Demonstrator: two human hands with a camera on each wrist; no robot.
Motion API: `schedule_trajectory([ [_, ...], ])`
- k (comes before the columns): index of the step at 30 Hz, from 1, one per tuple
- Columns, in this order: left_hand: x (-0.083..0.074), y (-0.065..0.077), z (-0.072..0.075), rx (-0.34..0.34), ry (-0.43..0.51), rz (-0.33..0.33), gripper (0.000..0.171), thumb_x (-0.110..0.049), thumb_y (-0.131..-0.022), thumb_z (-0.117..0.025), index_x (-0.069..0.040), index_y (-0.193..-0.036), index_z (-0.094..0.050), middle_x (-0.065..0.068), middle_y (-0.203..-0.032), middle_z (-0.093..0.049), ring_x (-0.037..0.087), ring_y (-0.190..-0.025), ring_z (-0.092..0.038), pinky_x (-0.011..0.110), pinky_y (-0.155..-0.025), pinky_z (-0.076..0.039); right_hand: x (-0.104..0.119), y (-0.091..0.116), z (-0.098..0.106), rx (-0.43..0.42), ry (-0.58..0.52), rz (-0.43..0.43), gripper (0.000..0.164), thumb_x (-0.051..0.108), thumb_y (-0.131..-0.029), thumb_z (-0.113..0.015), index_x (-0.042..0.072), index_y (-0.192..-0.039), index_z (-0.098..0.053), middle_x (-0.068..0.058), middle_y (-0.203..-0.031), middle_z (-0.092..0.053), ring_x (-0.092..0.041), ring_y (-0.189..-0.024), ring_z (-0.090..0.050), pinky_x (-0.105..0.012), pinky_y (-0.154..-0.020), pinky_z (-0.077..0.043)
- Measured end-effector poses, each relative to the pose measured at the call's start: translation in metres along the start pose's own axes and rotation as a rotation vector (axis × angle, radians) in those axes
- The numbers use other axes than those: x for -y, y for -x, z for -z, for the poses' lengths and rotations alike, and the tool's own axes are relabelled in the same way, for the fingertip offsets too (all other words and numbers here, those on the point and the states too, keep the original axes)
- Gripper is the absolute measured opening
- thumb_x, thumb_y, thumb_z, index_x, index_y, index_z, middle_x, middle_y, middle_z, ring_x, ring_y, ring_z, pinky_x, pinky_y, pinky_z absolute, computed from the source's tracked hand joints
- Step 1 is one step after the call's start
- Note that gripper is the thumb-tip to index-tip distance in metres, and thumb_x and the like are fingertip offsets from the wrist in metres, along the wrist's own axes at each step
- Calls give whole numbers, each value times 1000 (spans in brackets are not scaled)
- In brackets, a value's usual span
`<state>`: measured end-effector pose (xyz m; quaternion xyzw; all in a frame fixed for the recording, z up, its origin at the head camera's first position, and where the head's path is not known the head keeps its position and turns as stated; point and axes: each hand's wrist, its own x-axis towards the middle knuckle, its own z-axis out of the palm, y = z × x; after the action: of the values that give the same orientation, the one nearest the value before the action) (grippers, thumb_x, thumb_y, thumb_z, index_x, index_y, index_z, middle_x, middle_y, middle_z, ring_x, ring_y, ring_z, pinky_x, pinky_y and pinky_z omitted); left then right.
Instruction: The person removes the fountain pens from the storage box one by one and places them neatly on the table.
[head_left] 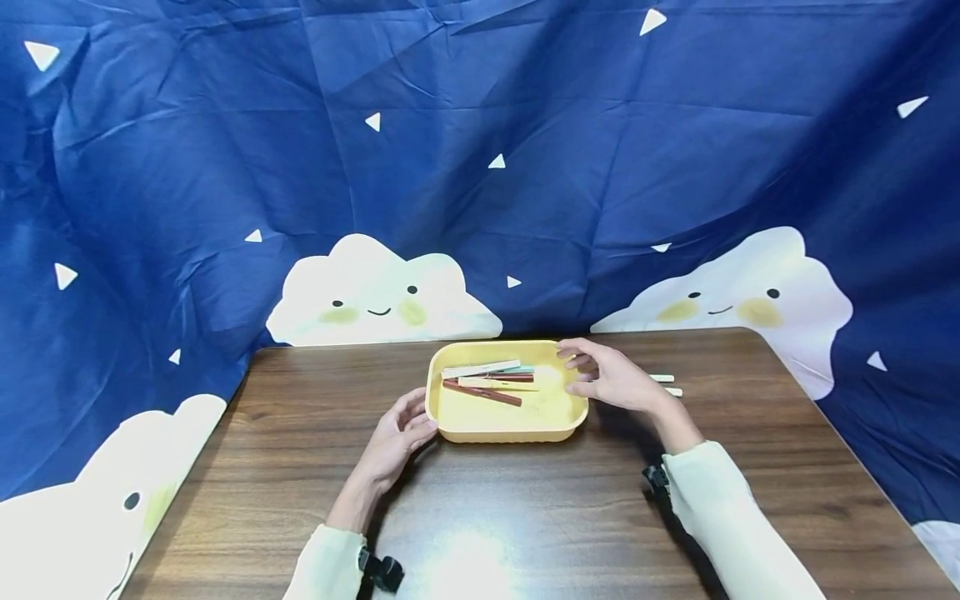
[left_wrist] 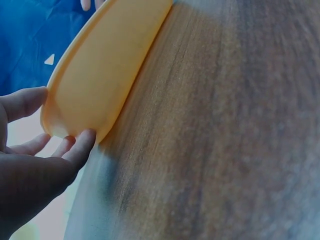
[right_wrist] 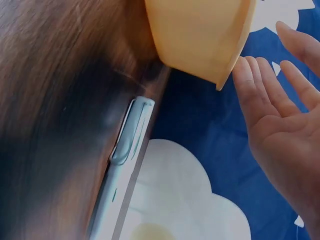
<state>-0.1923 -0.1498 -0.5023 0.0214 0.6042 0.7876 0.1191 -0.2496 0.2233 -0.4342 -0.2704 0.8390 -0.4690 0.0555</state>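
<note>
A yellow plastic tray (head_left: 480,435) with rounded corners stands on the wooden table, holding several pens, among them a white pen (head_left: 480,368), a yellow pen (head_left: 495,384) and a brown pen (head_left: 483,392). My left hand (head_left: 397,437) grips the tray's left end; in the left wrist view, the thumb and fingers bear on its rim and outer wall. At the other end, my right hand (head_left: 618,379) reaches over the right rim with fairly straight fingers. In the right wrist view its fingertips (right_wrist: 243,67) are at the rim; firm contact is unclear.
Two pale pens, one of them a capped pen (right_wrist: 127,137) with a clip, lie on the table (head_left: 300,467) right of the tray, partly behind my right hand. A blue cloth (head_left: 465,192) with cloud prints hangs behind the table's far edge.
</note>
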Motion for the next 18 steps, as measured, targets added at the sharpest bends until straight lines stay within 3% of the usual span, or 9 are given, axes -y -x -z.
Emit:
schedule_trajectory([
  [10, 0, 0, -1, -15, -11, -1, 70, 10, -93, -61, 2, -154, -30, 29, -150, -37, 31, -126, -49, 33, -101, -52, 5, -11, -12, 58, -26, 18, 53, -3, -87, -75, -7, -135, -53, -31, -129, -57, -51, -116, -56, -53, -95, -54],
  [18, -1, 0, -1, -18, -23, -5, 69, 10, -93, -61, 2, -154, -30, 29, -149, -38, 33, -129, -48, 33, -100, -53, 4, -19, -32, 124, -62, 9, 55, -3, -87, -75, -11, -135, -51, -31, -126, -57, -49, -115, -57, -52, -94, -55],
])
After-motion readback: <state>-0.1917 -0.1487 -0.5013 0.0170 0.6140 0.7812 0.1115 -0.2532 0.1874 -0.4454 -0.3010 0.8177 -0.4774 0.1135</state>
